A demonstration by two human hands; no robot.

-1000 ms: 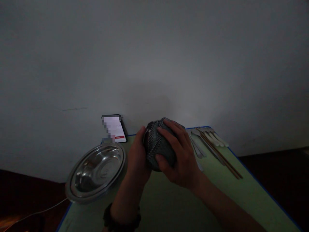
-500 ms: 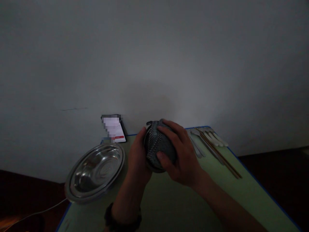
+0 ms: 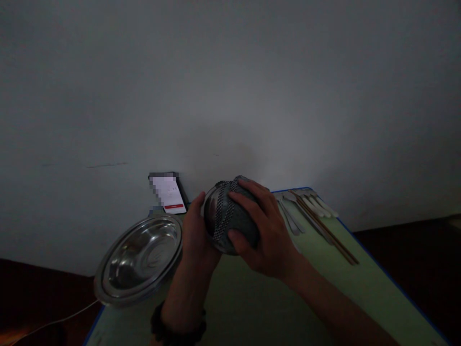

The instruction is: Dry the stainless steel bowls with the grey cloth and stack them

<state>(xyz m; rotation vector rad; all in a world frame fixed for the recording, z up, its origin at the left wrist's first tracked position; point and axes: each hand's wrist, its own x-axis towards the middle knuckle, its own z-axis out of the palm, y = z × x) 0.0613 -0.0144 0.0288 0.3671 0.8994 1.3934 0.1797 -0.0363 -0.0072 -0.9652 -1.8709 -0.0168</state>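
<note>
A shiny metal bowl [image 3: 211,207] is held up above the table, tilted so that only its left side shows. My left hand [image 3: 196,235] is closed on the bowl's left edge, thumb up along the rim. A grey cloth with a checked band [image 3: 227,211] covers most of the bowl. My right hand [image 3: 268,230] presses the cloth against the bowl, its fingers curved over it. The fingers of my left hand beneath the bowl are hidden.
Stacked steel basins [image 3: 140,259] stand at the table's left edge. A phone [image 3: 175,194] leans on the wall behind. At the right lie chopsticks [image 3: 334,240], metal spoons [image 3: 292,221] and several white-handled utensils [image 3: 317,206]. A white cable [image 3: 72,316] hangs at the left.
My left hand and the bowl have shifted slightly left. More of the bowl's shiny surface shows beside the cloth. My right hand has moved slightly left with the cloth.
</note>
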